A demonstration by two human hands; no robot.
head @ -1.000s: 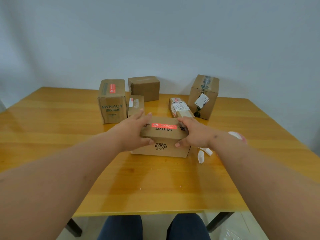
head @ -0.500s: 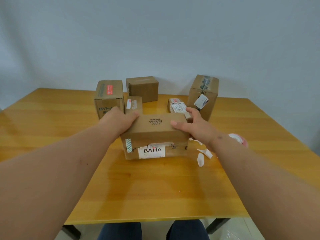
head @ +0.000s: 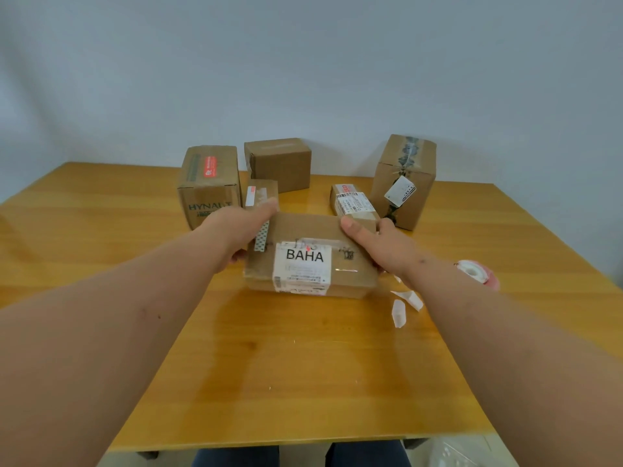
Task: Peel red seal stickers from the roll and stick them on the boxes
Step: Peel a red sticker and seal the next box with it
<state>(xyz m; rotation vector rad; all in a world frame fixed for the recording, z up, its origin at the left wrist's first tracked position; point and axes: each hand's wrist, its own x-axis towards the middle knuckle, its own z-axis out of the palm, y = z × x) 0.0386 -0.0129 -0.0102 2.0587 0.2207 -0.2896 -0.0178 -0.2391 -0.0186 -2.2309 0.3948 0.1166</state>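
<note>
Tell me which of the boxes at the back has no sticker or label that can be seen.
The plain box in the back row, right of the HYNAUT box. Its visible faces are bare cardboard; the other back boxes show red stickers or white labels.

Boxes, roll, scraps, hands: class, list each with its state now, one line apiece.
BAHA box: on table, white label up, held at both ends.
HYNAUT box: upright, red sticker on top.
Roll: lying beside right arm.
Scraps: loose on table.
Left hand: grips box.
Right hand: grips box.
</note>
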